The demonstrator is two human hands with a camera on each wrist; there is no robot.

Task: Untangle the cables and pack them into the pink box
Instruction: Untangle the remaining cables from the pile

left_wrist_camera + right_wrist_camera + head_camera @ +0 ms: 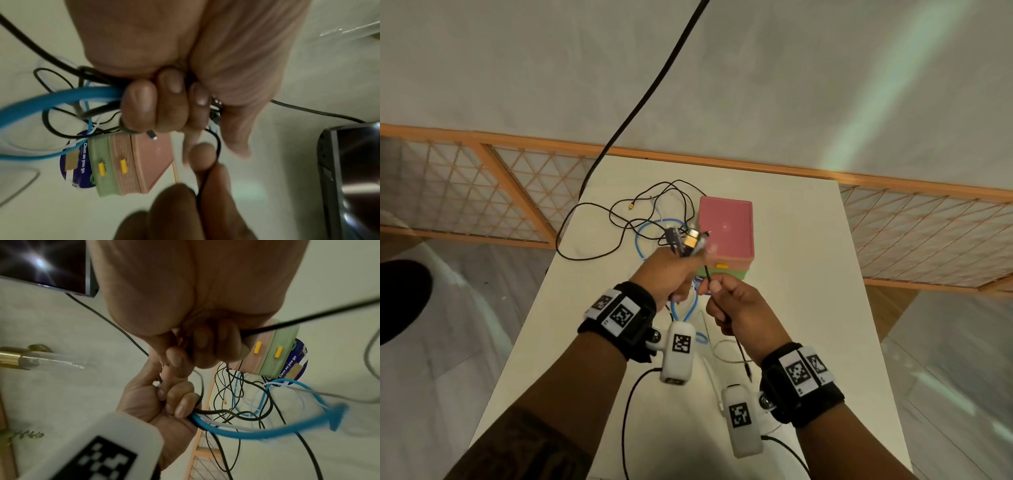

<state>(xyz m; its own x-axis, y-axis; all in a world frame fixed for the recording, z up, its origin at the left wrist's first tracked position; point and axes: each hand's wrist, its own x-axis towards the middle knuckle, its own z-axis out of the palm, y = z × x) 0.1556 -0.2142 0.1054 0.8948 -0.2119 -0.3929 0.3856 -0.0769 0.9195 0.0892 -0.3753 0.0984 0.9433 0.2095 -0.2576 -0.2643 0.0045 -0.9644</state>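
My left hand [674,274] is raised above the table and grips a bundle of cables [685,240]: blue, black and white strands with plug ends sticking up. In the left wrist view its fingers [156,105] curl round the blue cable [51,100] and black cables. My right hand [732,308] grips a thin black cable [739,353] running from the bundle down to a jack plug. In the right wrist view its fingers [205,345] are curled on that black cable [308,316]. The pink box [726,228] stands shut on a green base, just beyond both hands.
Loose black cable loops [619,222] and a blue loop [643,240] lie on the white table [808,291] left of the box. A thick black cord [654,85] hangs from above. A purple sticker [82,159] lies under the box. A wooden lattice fence [482,192] stands behind.
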